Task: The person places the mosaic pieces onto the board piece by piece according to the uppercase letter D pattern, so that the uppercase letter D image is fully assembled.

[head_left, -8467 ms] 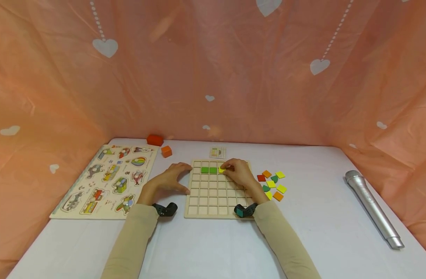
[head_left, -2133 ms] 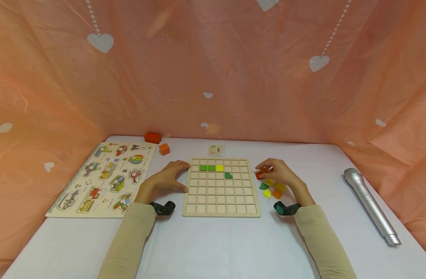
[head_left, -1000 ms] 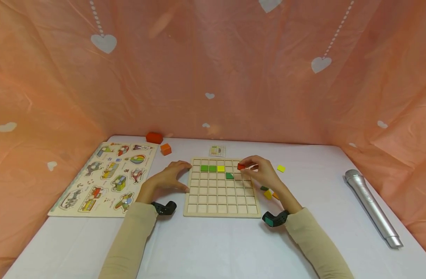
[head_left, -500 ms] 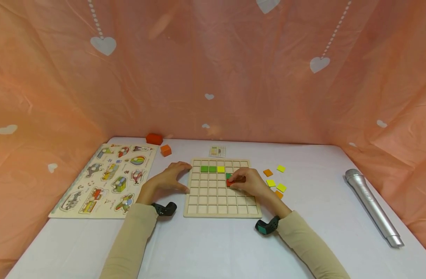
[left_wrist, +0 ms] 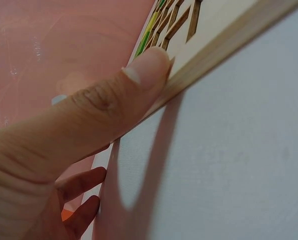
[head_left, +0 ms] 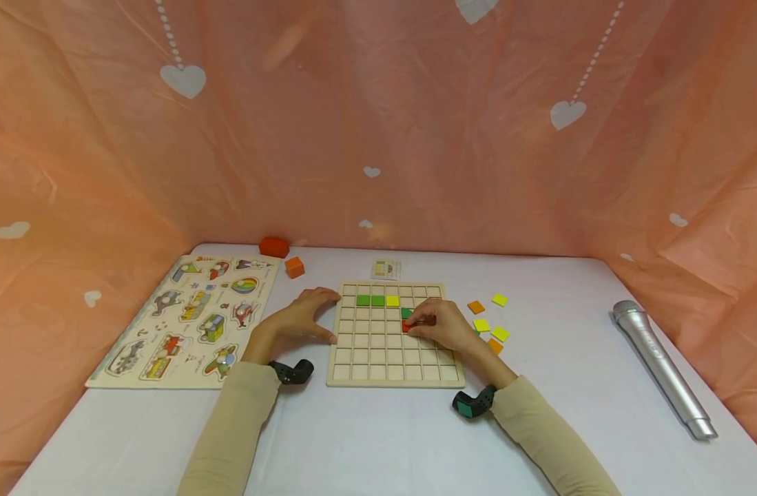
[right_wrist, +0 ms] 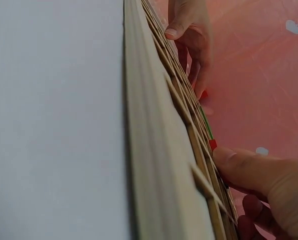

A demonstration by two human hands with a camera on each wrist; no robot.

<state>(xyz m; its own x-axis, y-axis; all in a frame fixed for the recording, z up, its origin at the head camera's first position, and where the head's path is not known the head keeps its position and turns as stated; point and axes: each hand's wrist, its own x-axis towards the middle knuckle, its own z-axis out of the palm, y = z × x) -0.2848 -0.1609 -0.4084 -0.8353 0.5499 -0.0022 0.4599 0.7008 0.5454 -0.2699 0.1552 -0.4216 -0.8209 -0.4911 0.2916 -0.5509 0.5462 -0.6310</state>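
Note:
A wooden grid board (head_left: 378, 373) lies on the white table. In its upper part sit two green square tiles (head_left: 370, 301), a yellow square tile (head_left: 392, 301) and, one row lower, a green tile (head_left: 406, 313) partly behind my fingers. Just below that one, my right hand (head_left: 445, 325) pinches a red tile (head_left: 406, 326) at a cell; the right wrist view shows the red tile (right_wrist: 212, 144) by the thumb tip. My left hand (head_left: 299, 318) rests at the board's left edge, fingers spread; in the left wrist view its thumb (left_wrist: 104, 105) touches the rim.
Loose yellow tiles (head_left: 499, 334), orange tiles (head_left: 475, 307) and a barely visible green piece lie right of the board. A small pattern card (head_left: 386, 269) is behind it. A picture puzzle (head_left: 192, 317), red block (head_left: 274, 247) and orange cube (head_left: 294, 267) stand left; a silver microphone (head_left: 663, 368) lies far right.
The yellow tile and a green tile were set on the board. My right hand then took the red tile from the pile and brought it left to the cell below the green one.

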